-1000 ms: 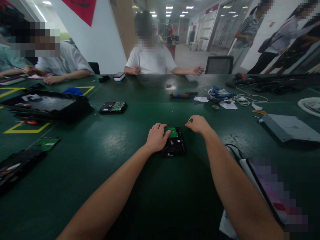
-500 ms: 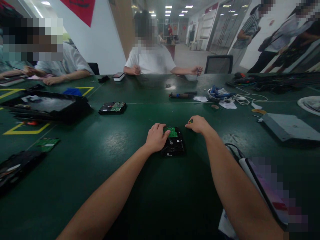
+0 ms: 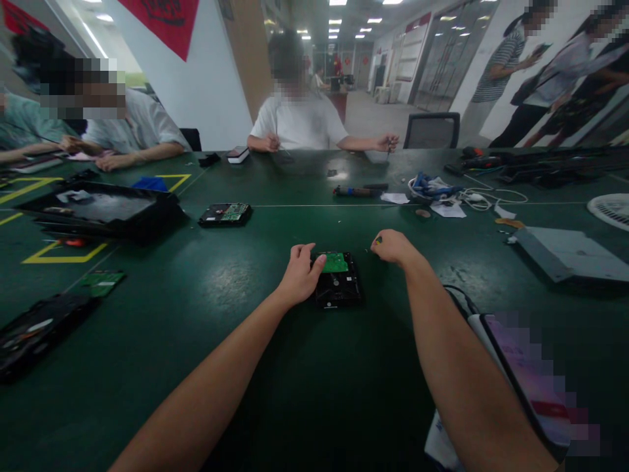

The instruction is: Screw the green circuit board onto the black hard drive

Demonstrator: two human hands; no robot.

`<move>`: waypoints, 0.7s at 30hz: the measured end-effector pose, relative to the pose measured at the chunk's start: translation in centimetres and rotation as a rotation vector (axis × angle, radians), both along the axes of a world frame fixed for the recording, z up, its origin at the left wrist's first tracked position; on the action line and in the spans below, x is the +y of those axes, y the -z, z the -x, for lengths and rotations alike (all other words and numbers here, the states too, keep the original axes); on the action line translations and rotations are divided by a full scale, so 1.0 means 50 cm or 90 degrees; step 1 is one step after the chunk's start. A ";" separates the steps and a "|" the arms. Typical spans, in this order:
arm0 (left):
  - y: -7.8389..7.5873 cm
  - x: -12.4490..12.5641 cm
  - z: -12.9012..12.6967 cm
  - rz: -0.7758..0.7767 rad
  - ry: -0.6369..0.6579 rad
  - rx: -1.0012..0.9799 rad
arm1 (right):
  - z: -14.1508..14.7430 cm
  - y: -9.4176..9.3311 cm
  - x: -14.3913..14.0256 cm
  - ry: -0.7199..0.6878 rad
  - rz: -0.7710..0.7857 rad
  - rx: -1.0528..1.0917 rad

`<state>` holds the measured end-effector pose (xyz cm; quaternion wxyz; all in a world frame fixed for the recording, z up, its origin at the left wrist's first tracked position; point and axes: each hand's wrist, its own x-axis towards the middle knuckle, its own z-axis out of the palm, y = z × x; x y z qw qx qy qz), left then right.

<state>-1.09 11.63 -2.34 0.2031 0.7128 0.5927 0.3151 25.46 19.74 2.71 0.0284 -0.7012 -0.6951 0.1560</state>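
Note:
A black hard drive (image 3: 339,293) with a green circuit board (image 3: 336,263) lies flat in front of me on the dark green tabletop. My left hand (image 3: 299,275) rests at the drive's left edge, fingers stretched out and apart, the thumb reaching over the board. To the right of the drive, low over the table, my right hand (image 3: 393,246) is closed around a small tool with a yellow-and-black handle (image 3: 378,241), mostly hidden by the fingers. Just left of those fingertips is a tiny bright speck (image 3: 366,250), too small to name.
Another hard drive (image 3: 225,214) lies farther left, near a black tray (image 3: 105,204). A loose circuit board (image 3: 103,282) is at left. A phone (image 3: 523,380) sits by my right forearm, and a grey metal case (image 3: 572,252) lies beyond it. People sit across the table.
My left hand has slid slightly left, uncovering more of the drive's board. My right hand stays beside the drive, still closed. The view has tilted up a little.

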 end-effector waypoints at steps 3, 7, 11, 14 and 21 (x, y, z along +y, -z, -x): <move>0.003 -0.033 0.023 -0.016 -0.017 -0.035 | 0.008 0.005 0.001 -0.002 0.006 0.008; 0.006 -0.081 0.046 -0.086 0.009 -0.020 | 0.017 0.015 0.005 -0.001 0.006 0.000; 0.003 -0.098 0.050 -0.096 0.041 -0.022 | 0.017 0.021 0.007 -0.007 0.006 -0.001; -0.002 -0.096 0.048 -0.075 0.065 -0.014 | 0.016 0.023 0.006 -0.015 0.002 -0.002; -0.013 -0.098 0.051 -0.057 0.088 -0.008 | 0.014 0.030 0.008 -0.015 0.005 -0.010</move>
